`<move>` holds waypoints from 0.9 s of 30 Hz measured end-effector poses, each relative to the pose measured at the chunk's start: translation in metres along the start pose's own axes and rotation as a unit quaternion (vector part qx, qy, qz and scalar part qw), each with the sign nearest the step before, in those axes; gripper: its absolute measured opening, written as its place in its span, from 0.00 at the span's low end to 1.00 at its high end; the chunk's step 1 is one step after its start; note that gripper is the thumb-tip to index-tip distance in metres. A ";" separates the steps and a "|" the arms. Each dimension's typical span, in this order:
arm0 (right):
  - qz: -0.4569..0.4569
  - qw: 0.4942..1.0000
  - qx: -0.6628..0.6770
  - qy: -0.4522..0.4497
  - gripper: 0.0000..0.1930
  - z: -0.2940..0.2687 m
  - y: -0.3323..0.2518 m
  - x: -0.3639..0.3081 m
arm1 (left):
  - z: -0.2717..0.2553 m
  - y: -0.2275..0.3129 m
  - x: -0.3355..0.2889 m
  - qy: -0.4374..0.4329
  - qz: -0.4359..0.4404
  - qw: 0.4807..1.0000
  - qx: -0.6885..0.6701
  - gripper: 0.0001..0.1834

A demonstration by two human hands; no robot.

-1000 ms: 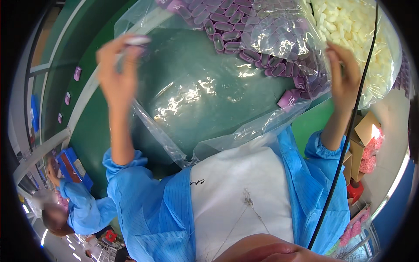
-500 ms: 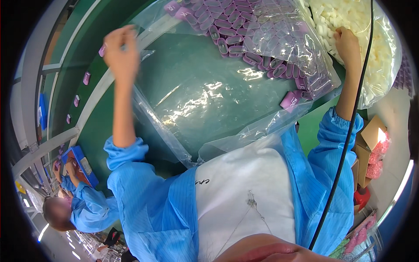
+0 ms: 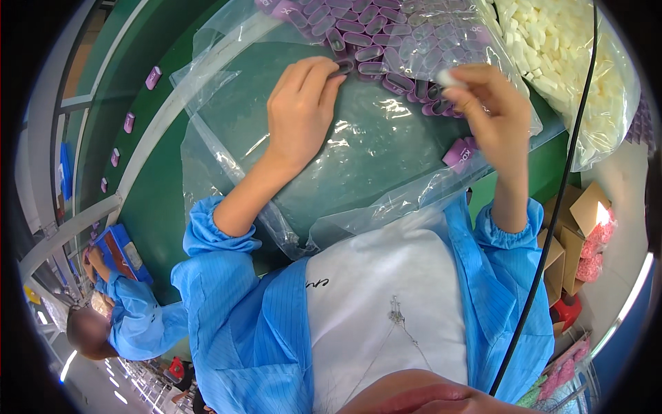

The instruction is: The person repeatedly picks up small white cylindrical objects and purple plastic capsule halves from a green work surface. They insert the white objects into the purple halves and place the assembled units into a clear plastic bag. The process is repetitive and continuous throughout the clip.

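Observation:
At the near edge of a spread of purple oval shells [image 3: 376, 38], my left hand [image 3: 300, 114] has its fingertips closed on one purple shell [image 3: 343, 67]. That shell's open oval end faces up. My right hand [image 3: 493, 110], slightly blurred, pinches a small white piece [image 3: 448, 78] between thumb and fingers, above the right part of the shells. Clear plastic film [image 3: 262, 131] lies under the shells and partly over them. A clear bag of cream-white pieces [image 3: 545, 41] stands to the right, beyond my right hand.
A row of single purple shells [image 3: 129, 123] sits on the green belt beyond a metal rail [image 3: 148, 148]. A black cable [image 3: 576, 131] hangs down the right side. Another person [image 3: 138, 310] works at the lower left by a blue bin [image 3: 124, 255]. Cardboard boxes [image 3: 569, 234] stand at right.
My left hand has come back from the belt side to the shells and gripped one. My right hand has left the bag of white pieces and moved left with one. The belt shells have shifted.

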State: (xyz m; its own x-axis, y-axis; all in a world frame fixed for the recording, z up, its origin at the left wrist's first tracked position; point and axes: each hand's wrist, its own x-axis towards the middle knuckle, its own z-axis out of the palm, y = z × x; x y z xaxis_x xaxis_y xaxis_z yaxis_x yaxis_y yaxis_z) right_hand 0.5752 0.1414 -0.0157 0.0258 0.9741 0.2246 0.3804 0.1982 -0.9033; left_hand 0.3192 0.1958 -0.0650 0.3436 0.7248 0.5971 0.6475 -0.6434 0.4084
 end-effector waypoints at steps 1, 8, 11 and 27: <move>0.001 0.999 0.032 -0.010 0.10 0.010 -0.003 -0.005 | -0.004 0.004 0.000 0.004 0.010 1.000 -0.005 0.16; -0.184 0.977 -0.041 -0.097 0.14 0.051 -0.005 -0.019 | -0.018 0.040 -0.031 -0.095 -0.125 0.969 -0.193 0.14; -0.239 0.961 -0.090 -0.107 0.15 0.058 -0.004 -0.020 | -0.017 0.038 -0.031 -0.109 -0.146 0.951 -0.249 0.15; -0.249 0.948 -0.122 -0.159 0.17 0.055 -0.006 -0.012 | -0.014 0.022 -0.040 -0.163 -0.187 0.911 -0.330 0.15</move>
State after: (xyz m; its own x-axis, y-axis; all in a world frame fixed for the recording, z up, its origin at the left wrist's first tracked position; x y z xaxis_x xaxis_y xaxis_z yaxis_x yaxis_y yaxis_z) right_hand 0.5214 0.1349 -0.0333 -0.4783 0.7580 0.4434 0.4751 0.6480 -0.5953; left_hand 0.3101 0.1487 -0.0702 0.4362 0.8892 0.1381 0.2486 -0.2666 0.9312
